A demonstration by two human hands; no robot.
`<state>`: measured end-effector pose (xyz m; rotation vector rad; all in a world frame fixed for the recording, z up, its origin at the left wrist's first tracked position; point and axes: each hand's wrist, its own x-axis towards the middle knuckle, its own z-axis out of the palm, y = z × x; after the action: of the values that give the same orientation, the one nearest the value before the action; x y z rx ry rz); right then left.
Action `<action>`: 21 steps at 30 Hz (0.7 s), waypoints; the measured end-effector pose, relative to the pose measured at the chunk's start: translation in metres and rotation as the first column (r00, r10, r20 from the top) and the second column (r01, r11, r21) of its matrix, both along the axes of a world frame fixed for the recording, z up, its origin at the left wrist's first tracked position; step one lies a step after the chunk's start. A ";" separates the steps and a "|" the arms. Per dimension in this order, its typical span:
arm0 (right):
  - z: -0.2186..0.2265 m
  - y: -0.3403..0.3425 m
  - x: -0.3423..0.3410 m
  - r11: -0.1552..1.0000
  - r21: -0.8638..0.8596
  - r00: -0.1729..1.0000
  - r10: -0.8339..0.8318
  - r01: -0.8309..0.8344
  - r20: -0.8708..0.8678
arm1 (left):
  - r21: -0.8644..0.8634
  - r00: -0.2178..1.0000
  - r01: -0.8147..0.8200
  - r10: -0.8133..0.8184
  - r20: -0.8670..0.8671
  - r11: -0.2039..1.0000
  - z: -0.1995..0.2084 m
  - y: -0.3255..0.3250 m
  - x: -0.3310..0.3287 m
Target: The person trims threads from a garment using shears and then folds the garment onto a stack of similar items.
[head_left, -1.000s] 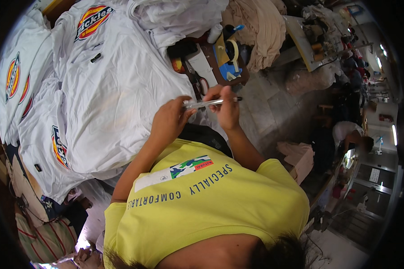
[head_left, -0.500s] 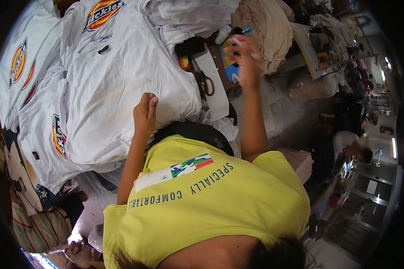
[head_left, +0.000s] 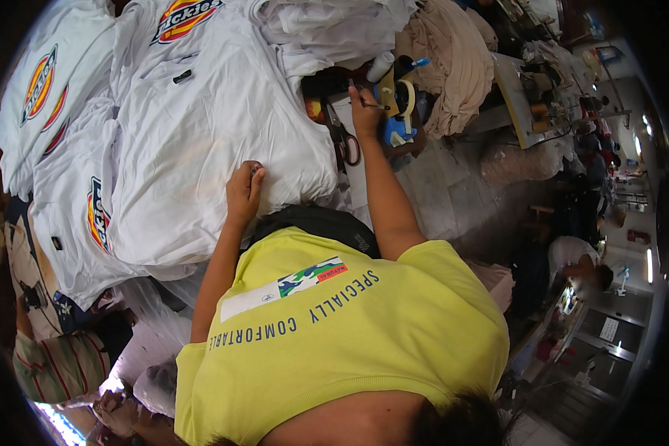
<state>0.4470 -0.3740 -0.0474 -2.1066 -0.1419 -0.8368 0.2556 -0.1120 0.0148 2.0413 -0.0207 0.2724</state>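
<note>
One head-worn fisheye looks steeply down, close over the white shirts (head_left: pixel 201 141).

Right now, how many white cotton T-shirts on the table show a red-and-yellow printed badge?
4 white T-shirts: one top left, one top centre, one lower left, and a sliver of one between them. Folds may hide more.

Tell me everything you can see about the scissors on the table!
The scissors lie flat on a pale sheet beside the heap of white T-shirts. Their loop handles look dark with a reddish tint and sit nearer the person. The thin metal blades point away and seem closed together. No hand holds them. The right hand reaches past them to the blue tape dispenser, its arm running close alongside. Whether the arm touches them is unclear.
</note>
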 end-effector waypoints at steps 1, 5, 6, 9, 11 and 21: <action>0.002 0.000 -0.001 1.000 0.024 1.000 -0.014 0.015 -0.028 | 0.000 1.000 0.000 0.000 0.004 1.000 -0.001 0.000 0.000; 0.004 0.001 -0.002 0.997 0.076 1.000 0.018 -0.017 -0.017 | -0.004 1.000 -0.002 0.002 0.018 1.000 -0.003 -0.001 0.001; 0.005 0.002 -0.002 0.998 0.056 1.000 -0.013 0.013 0.000 | -0.002 1.000 -0.002 0.002 0.012 1.000 -0.004 0.000 0.001; 0.004 0.000 -0.002 0.995 -0.002 0.995 -0.097 0.097 -0.009 | -0.010 1.000 -0.003 0.003 0.008 1.000 -0.004 0.000 0.001; 0.000 -0.007 0.002 0.989 -0.044 0.985 -0.145 0.142 -0.094 | -0.017 1.000 -0.002 0.002 0.009 1.000 -0.003 -0.001 0.001; 0.006 -0.001 -0.003 0.992 -0.076 0.973 -0.117 0.104 -0.199 | -0.013 1.000 0.005 -0.005 0.011 1.000 -0.002 0.000 0.001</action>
<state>0.4443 -0.3753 -0.0413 -2.2638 0.0578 -0.6837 0.2567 -0.1120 0.0129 2.0261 -0.0307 0.2804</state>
